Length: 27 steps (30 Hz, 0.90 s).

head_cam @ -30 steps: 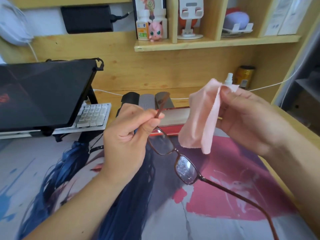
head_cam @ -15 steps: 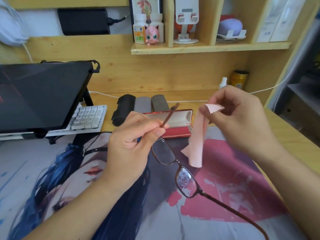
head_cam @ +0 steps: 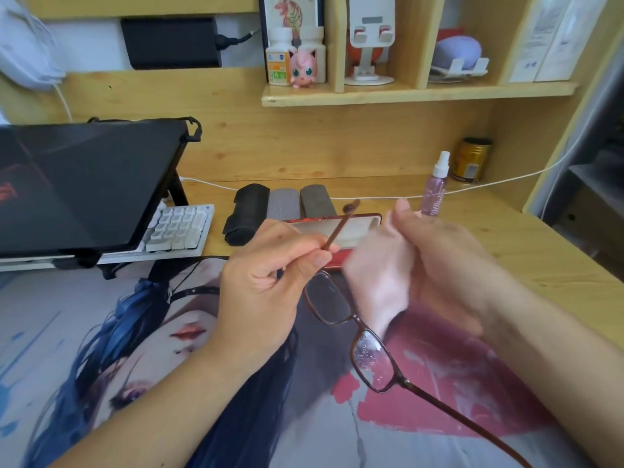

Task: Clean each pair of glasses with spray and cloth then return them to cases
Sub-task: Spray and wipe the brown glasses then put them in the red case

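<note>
The glasses (head_cam: pixel 351 327) are pinched by one arm in the left hand (head_cam: pixel 266 288), lenses exposed for the cloth (head_cam: pixel 374 282) gripped by the right hand (head_cam: pixel 442 261).

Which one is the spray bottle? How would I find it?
Look at the wooden desk, far side, under the shelf. Just right of the hands stands the spray bottle, beside a gold can. It is the only tall, thin, see-through purple thing, with a white nozzle on top.
</note>
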Each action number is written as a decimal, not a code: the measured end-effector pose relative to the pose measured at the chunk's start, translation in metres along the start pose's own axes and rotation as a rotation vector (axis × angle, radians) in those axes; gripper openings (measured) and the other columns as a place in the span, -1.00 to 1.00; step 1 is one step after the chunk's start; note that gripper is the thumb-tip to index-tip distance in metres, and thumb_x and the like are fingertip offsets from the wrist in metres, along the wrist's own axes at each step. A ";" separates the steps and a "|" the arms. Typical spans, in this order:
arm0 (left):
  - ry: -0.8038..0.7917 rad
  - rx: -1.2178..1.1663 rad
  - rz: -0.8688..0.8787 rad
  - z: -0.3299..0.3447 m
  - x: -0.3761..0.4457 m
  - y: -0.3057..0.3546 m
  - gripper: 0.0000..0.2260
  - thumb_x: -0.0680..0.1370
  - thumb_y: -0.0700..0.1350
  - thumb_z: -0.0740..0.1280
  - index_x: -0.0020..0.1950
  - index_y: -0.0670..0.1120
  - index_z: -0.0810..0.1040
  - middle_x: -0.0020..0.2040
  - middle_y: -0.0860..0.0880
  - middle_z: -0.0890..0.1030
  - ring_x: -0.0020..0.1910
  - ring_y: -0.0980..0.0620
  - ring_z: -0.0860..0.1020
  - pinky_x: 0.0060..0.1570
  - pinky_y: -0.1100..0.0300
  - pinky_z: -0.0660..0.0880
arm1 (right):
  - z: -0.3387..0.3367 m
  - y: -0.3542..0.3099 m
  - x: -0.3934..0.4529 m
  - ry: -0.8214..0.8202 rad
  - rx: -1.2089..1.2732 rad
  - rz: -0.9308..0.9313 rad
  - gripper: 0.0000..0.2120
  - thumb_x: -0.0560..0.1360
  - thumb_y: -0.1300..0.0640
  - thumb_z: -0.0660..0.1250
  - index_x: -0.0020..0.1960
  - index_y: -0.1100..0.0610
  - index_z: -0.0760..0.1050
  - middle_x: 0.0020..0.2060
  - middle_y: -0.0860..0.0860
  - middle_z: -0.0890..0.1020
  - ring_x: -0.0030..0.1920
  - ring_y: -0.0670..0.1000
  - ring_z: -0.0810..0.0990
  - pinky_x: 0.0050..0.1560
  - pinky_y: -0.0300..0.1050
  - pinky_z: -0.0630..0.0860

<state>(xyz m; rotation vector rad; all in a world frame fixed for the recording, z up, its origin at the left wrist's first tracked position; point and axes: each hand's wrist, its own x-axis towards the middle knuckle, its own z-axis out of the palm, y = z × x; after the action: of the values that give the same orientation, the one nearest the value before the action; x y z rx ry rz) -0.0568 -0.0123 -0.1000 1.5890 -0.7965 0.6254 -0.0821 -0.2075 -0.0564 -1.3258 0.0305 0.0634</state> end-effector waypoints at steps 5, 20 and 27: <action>0.011 0.055 0.019 -0.002 0.001 -0.001 -0.89 0.58 -0.15 0.37 -0.04 0.03 0.67 -0.15 0.06 0.60 -0.10 -0.08 0.56 -0.04 0.16 0.49 | 0.000 0.009 -0.005 -0.564 0.110 0.075 -0.57 0.68 0.09 0.12 0.38 0.38 0.43 0.31 0.31 0.52 0.36 0.28 0.46 0.45 0.34 0.29; -0.059 0.071 0.069 0.000 0.000 -0.001 -0.93 0.57 -0.19 0.39 -0.01 -0.09 0.67 -0.20 -0.18 0.58 -0.13 -0.16 0.52 -0.15 0.01 0.50 | 0.016 0.023 -0.012 -0.387 -0.256 0.170 -0.44 0.30 0.39 0.42 0.29 0.24 0.44 -0.14 0.16 0.59 -0.09 0.12 0.58 -0.01 0.04 0.49; -0.054 0.011 -0.022 0.004 -0.002 0.001 -0.91 0.57 -0.13 0.38 -0.07 -0.02 0.68 -0.20 -0.15 0.57 -0.13 -0.13 0.54 -0.13 0.09 0.50 | 0.024 0.023 -0.019 -0.318 -0.271 0.067 -0.45 0.29 0.38 0.48 0.24 0.10 0.54 0.02 0.26 0.65 0.04 0.21 0.67 0.16 0.11 0.59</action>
<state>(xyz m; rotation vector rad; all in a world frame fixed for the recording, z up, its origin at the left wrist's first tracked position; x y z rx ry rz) -0.0592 -0.0159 -0.1011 1.6283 -0.8162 0.5738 -0.1030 -0.1791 -0.0715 -1.5719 -0.2101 0.3438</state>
